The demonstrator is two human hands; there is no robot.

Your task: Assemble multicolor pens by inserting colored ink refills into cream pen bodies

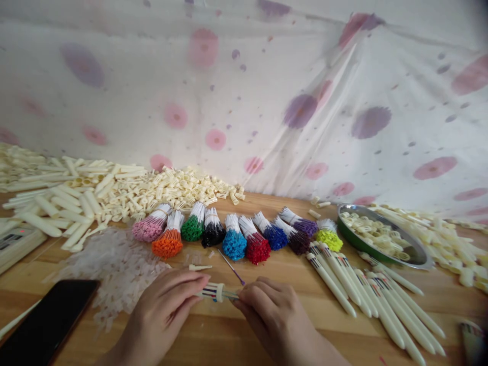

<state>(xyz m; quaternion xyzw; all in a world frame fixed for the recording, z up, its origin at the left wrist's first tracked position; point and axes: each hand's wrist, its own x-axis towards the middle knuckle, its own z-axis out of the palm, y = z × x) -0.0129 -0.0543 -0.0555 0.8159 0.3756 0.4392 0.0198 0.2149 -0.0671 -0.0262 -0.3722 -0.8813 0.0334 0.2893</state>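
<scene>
My left hand (pixel 168 305) is closed around a cream pen part (pixel 213 292) with coloured stripes, held low over the wooden table (pixel 290 274). My right hand (pixel 267 307) pinches thin refills at the part's right end. A loose purple refill (pixel 232 267) and a small cream tip (pixel 199 267) lie just beyond my hands. Behind them sits a row of banded refill bundles in pink (pixel 149 225), orange (pixel 168 241), green, black, blue (pixel 234 240), red (pixel 256 244), dark blue, purple and yellow-green (pixel 328 235).
Assembled cream pens (pixel 366 295) lie in a row at right, beside a green-rimmed metal dish (pixel 404 253) of cream clips. Cream barrels (pixel 57 203) and small caps (pixel 183 188) are heaped at back left. Clear bits (pixel 110 264) and a black phone (pixel 49 320) lie left. A flowered cloth hangs behind.
</scene>
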